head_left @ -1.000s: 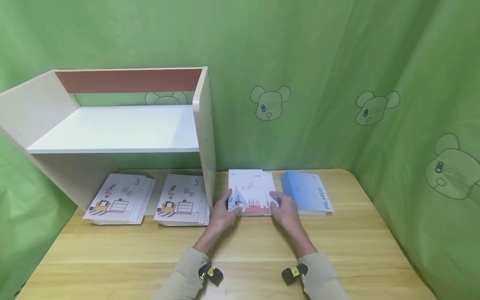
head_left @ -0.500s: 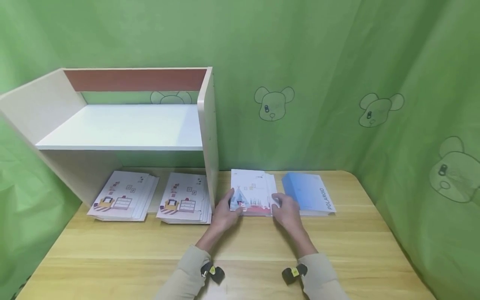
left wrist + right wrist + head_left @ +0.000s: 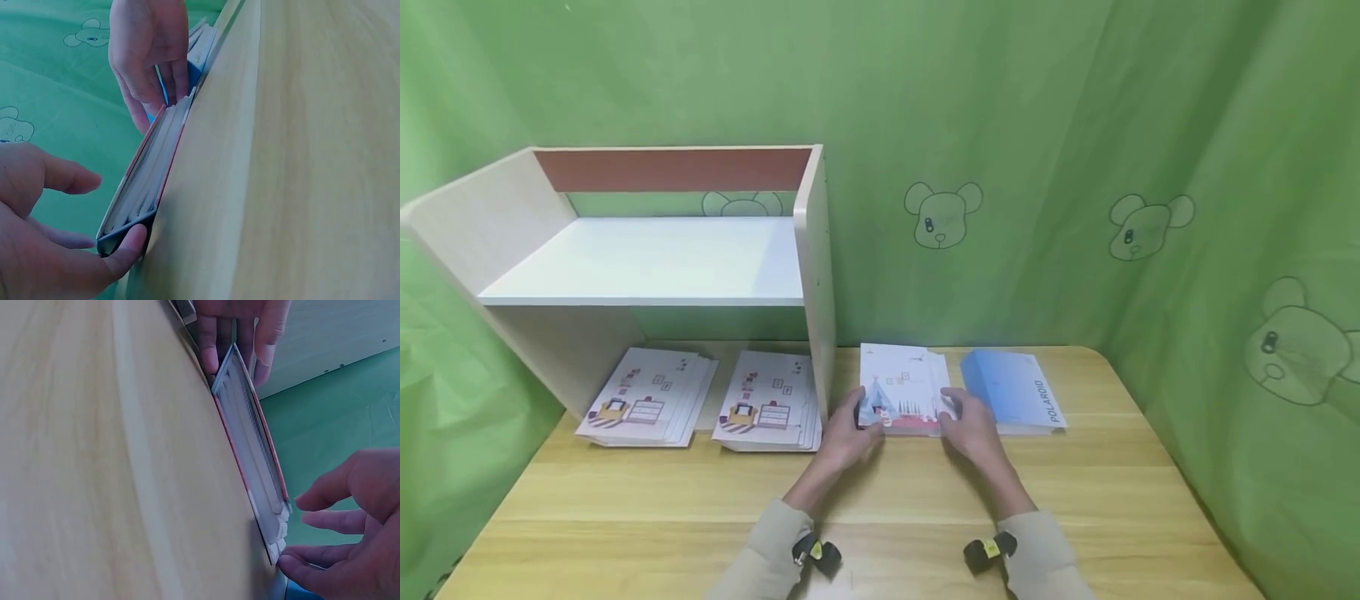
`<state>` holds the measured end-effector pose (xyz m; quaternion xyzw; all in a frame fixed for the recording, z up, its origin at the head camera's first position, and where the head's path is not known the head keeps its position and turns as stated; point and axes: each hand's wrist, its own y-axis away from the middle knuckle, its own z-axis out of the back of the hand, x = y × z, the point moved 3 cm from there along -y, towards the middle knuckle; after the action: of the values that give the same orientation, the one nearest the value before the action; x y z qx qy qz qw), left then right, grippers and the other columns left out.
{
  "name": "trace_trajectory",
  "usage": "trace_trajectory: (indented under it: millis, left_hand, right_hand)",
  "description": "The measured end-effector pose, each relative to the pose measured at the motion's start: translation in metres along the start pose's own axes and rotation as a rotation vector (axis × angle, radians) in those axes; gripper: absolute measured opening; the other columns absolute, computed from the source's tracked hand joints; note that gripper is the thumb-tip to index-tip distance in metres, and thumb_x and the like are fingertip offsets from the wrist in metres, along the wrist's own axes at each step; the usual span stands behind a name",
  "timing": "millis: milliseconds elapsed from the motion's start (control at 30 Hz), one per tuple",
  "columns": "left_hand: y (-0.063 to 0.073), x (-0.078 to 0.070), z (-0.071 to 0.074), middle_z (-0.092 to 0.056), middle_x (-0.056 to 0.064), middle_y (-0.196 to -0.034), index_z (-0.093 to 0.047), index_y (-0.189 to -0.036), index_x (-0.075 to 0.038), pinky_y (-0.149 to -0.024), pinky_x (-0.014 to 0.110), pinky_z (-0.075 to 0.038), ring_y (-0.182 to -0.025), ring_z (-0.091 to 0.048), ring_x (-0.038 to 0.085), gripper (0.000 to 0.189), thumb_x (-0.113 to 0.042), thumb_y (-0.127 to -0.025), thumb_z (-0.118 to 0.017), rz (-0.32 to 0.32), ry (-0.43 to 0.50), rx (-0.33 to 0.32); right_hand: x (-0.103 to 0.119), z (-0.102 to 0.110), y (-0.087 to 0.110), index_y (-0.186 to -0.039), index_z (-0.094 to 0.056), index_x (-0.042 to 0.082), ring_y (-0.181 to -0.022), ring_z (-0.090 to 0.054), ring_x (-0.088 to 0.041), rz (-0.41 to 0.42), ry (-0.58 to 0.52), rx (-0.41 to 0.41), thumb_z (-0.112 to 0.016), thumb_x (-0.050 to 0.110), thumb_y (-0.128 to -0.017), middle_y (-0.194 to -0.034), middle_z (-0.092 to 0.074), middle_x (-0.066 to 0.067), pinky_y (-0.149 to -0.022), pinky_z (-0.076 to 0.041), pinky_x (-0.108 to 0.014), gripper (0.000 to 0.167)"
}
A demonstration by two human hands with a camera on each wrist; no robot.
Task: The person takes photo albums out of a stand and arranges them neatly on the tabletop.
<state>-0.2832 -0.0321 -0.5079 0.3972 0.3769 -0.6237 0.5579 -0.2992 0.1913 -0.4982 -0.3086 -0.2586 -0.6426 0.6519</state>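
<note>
A photo album with a tent picture on its white cover lies flat near the table's back edge, right of the shelf. My left hand is at its dark spine, fingers spread; in the left wrist view one fingertip is right at the spine's corner and another stands apart from the cover. My right hand is at the opposite side, fingertips at the page edges that stick out. The right wrist view shows a gap between its upper fingers and the cover. A blue POLAROID album lies just right of it.
A two-level shelf unit stands at the left. In its lower compartment lie two albums with an armchair-and-drawers picture, one on the left and one on the right. A green curtain hangs behind the wooden table.
The left thumb has slid off the album's cover towards its near corner. The right hand stays at the page edges. The head view has shifted slightly; the album lies in about the same place.
</note>
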Motion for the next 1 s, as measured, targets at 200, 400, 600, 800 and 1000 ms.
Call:
trace_trajectory:
  millis: [200, 400, 600, 800, 1000]
  left_hand:
    - [0.004, -0.003, 0.003, -0.041, 0.024, -0.155, -0.035, -0.156, 0.0, -0.118, 0.06, -0.033, -0.138, -0.043, 0.045, 0.08, -0.01, -0.087, -0.075, -0.035, 0.044, 0.025]
    - [0.011, -0.004, 0.006, -0.041, 0.026, -0.152, -0.034, -0.156, 0.002, -0.117, 0.058, -0.036, -0.135, -0.045, 0.044, 0.079, -0.009, -0.089, -0.075, -0.074, 0.095, 0.067]
    - [0.023, -0.009, 0.015, -0.04, 0.027, -0.152, -0.041, -0.152, 0.002, -0.116, 0.063, -0.034, -0.138, -0.041, 0.046, 0.073, -0.019, -0.091, -0.074, -0.12, 0.053, 0.133]
    - [0.035, -0.013, 0.024, -0.04, 0.025, -0.154, -0.044, -0.152, -0.003, -0.113, 0.07, -0.033, -0.138, -0.041, 0.048, 0.066, -0.022, -0.095, -0.071, -0.122, 0.056, 0.182]
    - [0.042, -0.02, 0.035, -0.043, 0.023, -0.153, -0.051, -0.147, -0.005, -0.109, 0.069, -0.039, -0.136, -0.044, 0.051, 0.054, -0.016, -0.097, -0.07, -0.171, 0.114, 0.19]
  right_hand:
    - [0.003, 0.005, 0.004, -0.144, -0.054, 0.001, -0.134, -0.048, -0.046, -0.031, -0.073, 0.011, -0.06, 0.013, -0.096, -0.144, -0.053, -0.029, -0.115, -0.037, -0.061, 0.05]
    - [0.007, 0.01, 0.008, -0.144, -0.055, 0.004, -0.137, -0.046, -0.044, -0.031, -0.1, 0.002, -0.06, 0.016, -0.099, -0.147, -0.052, -0.025, -0.116, -0.036, -0.059, 0.047]
    - [0.011, 0.012, 0.011, -0.146, -0.053, 0.007, -0.136, -0.047, -0.044, -0.04, -0.148, -0.011, -0.061, 0.016, -0.1, -0.149, -0.049, -0.026, -0.113, -0.041, -0.06, 0.047]
    - [0.017, 0.014, 0.015, -0.147, -0.051, 0.009, -0.136, -0.047, -0.044, -0.046, -0.201, -0.002, -0.061, 0.016, -0.101, -0.153, -0.046, -0.021, -0.11, -0.045, -0.058, 0.048]
    - [0.024, 0.016, 0.017, -0.147, -0.051, 0.011, -0.138, -0.046, -0.042, -0.029, -0.231, -0.015, -0.061, 0.016, -0.1, -0.153, -0.046, -0.018, -0.111, -0.045, -0.057, 0.048]
